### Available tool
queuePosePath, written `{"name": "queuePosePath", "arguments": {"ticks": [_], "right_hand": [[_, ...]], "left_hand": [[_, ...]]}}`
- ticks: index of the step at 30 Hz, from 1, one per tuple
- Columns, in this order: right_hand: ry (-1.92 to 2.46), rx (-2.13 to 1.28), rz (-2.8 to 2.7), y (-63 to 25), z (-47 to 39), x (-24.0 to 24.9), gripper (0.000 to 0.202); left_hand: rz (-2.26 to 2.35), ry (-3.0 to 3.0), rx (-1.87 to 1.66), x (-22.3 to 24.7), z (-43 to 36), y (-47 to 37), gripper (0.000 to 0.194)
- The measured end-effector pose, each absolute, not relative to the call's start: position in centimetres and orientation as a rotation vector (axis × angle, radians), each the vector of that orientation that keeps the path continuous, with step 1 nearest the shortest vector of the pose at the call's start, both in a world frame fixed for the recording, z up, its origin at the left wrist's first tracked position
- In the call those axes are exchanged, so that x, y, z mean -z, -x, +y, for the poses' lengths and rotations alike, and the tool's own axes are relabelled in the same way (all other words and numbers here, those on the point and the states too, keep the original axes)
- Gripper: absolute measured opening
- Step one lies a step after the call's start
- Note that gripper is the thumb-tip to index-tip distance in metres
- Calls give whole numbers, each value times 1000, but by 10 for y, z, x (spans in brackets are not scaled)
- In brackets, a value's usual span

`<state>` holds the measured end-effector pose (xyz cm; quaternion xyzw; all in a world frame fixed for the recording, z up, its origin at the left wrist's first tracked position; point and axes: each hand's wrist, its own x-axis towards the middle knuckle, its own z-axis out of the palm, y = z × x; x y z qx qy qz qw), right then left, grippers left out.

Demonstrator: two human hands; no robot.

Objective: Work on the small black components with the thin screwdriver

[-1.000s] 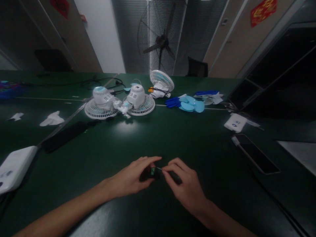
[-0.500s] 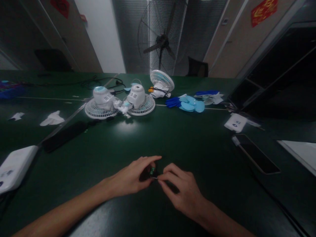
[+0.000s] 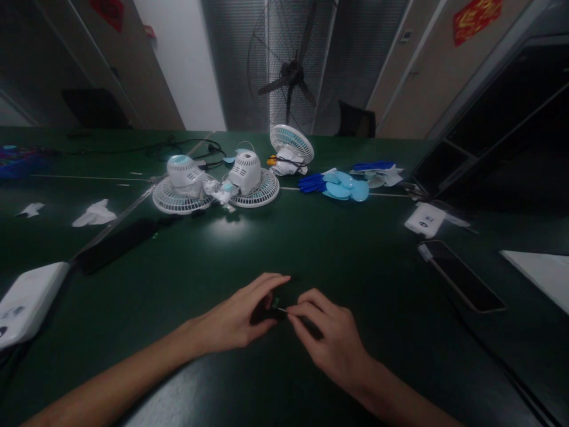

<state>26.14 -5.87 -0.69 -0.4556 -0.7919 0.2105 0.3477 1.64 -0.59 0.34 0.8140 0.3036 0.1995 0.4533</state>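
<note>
Low over the table's near middle, my left hand [image 3: 242, 317] curls round a small green piece [image 3: 276, 302] that looks like a circuit board. Its index finger stretches forward and the thumb stands apart from it. My right hand [image 3: 331, 332] is closed in a pinch on a thin, pale metal-looking pin [image 3: 283, 309], whose far end meets or lies just in front of the green piece. Whether the two are joined I cannot tell. Shadow and the left fingers hide part of the green piece.
Two white fans [image 3: 182, 193] lie face down behind my hands, with another small fan [image 3: 291, 148] farther back. Light-blue fan blades [image 3: 344, 187] rest beside blue gloves [image 3: 312, 183]. A phone [image 3: 462, 276] lies right; a white device [image 3: 31, 302] lies left.
Both hands have shifted slightly. The left thumb has moved up and the right fingertips sit a little higher and farther right. More of the pin shows between the hands.
</note>
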Motion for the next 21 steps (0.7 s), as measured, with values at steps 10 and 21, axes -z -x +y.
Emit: {"name": "queuePosePath", "arguments": {"ticks": [10,21], "right_hand": [[1246,-641,-1897,-268,-54,-1,16],[1245,-690,-1880,-270,-56,-3,16]], "left_hand": [[781,-2501,-404,2,8,-2,30],[1818,-2394,-530,9,107,140,53]]}}
